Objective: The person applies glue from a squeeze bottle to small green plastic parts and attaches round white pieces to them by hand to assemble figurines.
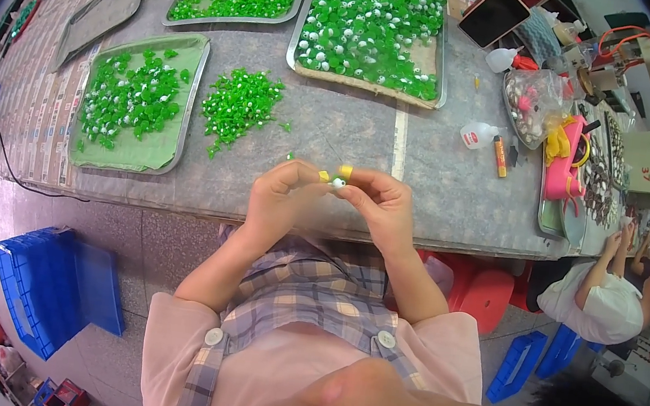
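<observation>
Over the front part of the table, my left hand [278,197] and my right hand [384,204] meet, both closed at the fingertips. Between them sits a small white bead [338,182] with a dark spot and a bit of green beside it. My right thumb and index finger pinch it; the left fingertips touch its other side, and what they grip there is too small to make out. Yellow covers wrap both index fingertips. Just beyond my hands lies a loose heap of small green plastic pieces [240,108], with a few strays nearer me.
At left stands a green-lined tray [190,115] of green-and-white pieces. Farther back are a tray of green pieces [170,17], a tray of white beads with green parts [293,59] and a bare tray [105,6]. A squeeze bottle [477,135], orange tube [500,156] and pink tape dispenser [563,173] lie right.
</observation>
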`<state>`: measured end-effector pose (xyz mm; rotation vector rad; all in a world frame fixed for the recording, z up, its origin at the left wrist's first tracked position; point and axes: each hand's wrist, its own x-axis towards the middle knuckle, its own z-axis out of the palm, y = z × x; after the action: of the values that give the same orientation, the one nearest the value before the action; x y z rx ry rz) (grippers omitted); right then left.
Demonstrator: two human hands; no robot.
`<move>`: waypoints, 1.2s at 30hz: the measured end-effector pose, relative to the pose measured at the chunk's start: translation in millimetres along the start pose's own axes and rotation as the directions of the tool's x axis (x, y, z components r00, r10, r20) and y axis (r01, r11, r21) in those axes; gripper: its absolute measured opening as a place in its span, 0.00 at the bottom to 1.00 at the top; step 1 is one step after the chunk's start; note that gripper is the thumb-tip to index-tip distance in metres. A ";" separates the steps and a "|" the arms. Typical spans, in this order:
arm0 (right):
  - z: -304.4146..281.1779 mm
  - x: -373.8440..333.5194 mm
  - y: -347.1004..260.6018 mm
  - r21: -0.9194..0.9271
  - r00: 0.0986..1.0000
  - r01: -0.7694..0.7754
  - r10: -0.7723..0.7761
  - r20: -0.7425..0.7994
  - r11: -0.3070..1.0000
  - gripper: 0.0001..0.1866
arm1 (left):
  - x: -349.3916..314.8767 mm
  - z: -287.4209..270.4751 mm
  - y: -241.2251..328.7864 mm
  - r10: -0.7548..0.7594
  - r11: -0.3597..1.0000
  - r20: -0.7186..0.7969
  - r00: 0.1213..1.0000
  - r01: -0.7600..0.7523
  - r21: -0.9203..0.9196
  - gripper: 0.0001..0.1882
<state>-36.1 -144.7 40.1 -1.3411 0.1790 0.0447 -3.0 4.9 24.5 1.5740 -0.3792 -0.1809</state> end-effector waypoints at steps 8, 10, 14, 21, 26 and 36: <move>-8.3 3.6 0.7 -0.025 0.989 -0.050 0.052 0.135 0.998 0.11 | 3.2 -3.9 1.1 -0.094 0.994 0.079 0.992 0.098 -0.051 0.02; -8.2 4.7 3.0 0.021 0.988 -0.075 0.072 0.135 0.997 0.11 | 3.5 -3.2 1.0 -0.162 0.986 0.045 0.986 0.164 -0.042 0.03; -10.2 7.3 12.7 0.139 0.984 -0.132 0.113 0.136 0.981 0.10 | 4.8 -2.5 3.6 0.013 0.989 0.046 0.999 -0.020 0.146 0.04; -4.2 5.4 16.6 0.167 0.980 -0.167 0.144 0.138 0.972 0.10 | 0.3 -3.8 1.2 0.306 0.852 0.041 0.951 -0.293 0.433 0.05; 11.9 16.5 8.9 0.044 0.979 -0.147 0.139 0.147 0.988 0.09 | -2.7 -18.9 -7.6 0.243 0.902 -0.020 0.970 -0.219 0.372 0.06; 24.5 56.6 18.0 -0.710 0.912 0.408 -0.225 0.343 0.574 0.05 | 22.3 -128.0 3.4 0.421 0.882 -0.773 0.474 -0.016 0.471 0.08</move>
<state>19.8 -120.8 19.2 -2.2157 -0.3269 -0.0492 61.6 117.1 36.4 1.7821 0.2162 0.9710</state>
